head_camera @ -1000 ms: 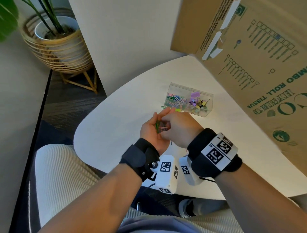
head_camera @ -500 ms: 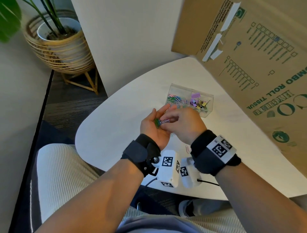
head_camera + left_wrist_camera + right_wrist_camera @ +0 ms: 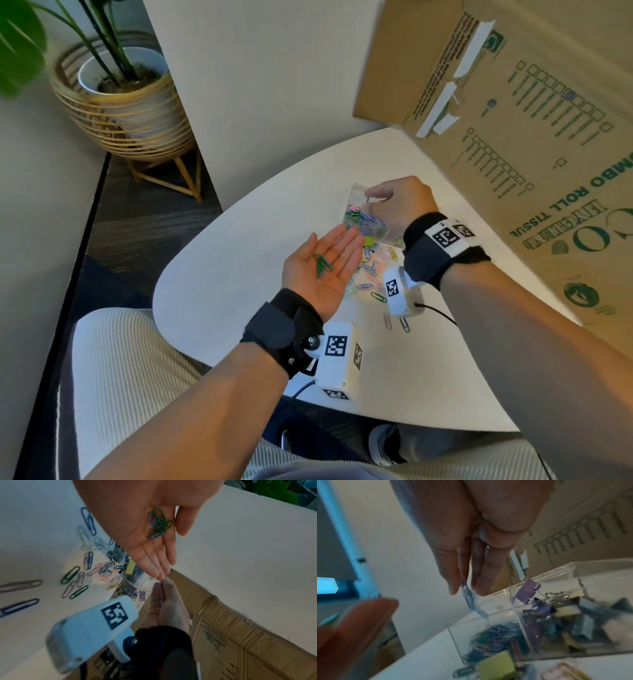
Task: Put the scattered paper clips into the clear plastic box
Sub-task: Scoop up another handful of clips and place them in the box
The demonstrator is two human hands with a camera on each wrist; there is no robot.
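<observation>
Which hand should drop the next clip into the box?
Right. The right hand is over the box, pinching a clip. The left hand lies flat beside it, cupping spare clips.

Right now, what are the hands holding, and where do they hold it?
The right hand pinches a paper clip by its top end, over the clear plastic box. The left hand lies flat, clips resting on its palm.

Bare forearms, black wrist straps (image 3: 277, 329), white camera units (image 3: 337, 359) with square black-and-white markers, cream ribbed trousers (image 3: 113, 383)
</observation>
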